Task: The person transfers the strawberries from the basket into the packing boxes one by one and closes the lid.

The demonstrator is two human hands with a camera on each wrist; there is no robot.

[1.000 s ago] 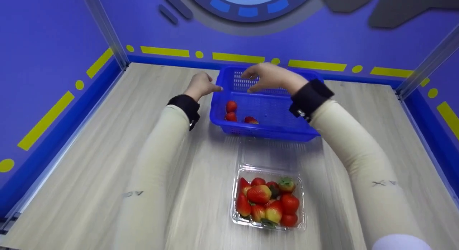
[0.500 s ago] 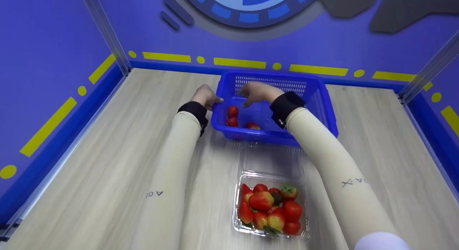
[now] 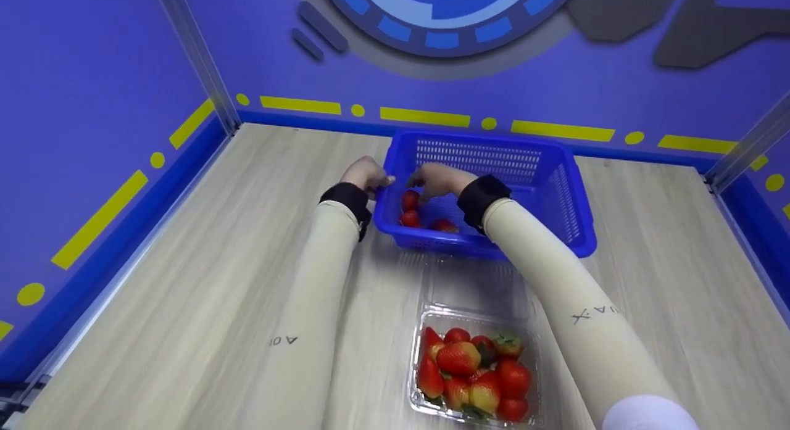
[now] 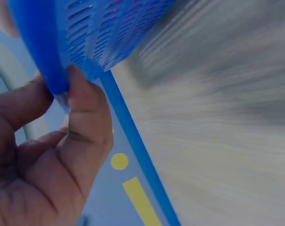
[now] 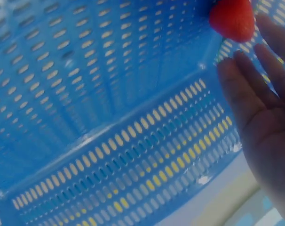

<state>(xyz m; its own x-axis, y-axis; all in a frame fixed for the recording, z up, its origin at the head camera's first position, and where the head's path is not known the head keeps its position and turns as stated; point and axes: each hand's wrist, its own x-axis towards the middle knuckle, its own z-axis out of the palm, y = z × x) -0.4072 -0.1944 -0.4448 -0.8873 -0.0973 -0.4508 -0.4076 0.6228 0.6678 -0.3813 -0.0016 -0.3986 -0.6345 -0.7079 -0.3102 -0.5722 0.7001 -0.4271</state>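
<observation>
A blue slotted plastic basket [image 3: 521, 202] stands at the back of the table, with 3 strawberries along its left side. My left hand [image 3: 365, 173] pinches the basket's left rim between thumb and fingers; the left wrist view shows that grip [image 4: 62, 127] closely. Inside the basket, my right hand [image 3: 439, 179] reaches over the upper strawberry [image 3: 410, 200]. In the right wrist view, its extended fingers lie beside a red strawberry [image 5: 233, 20], with no grasp visible. The other two are a lower strawberry [image 3: 409, 218] and one by the front wall [image 3: 443, 225].
A clear plastic clamshell box [image 3: 416, 365] full of strawberries sits open in front of the basket. Its transparent lid [image 3: 472, 285] lies flat toward the basket. Blue panels with yellow marks [image 3: 424, 116] wall in the wooden table [image 3: 203, 282].
My right hand has moved left and down into the basket, toward the strawberries. My left hand has come to the basket's left rim and pinches it. The whole view has shifted slightly.
</observation>
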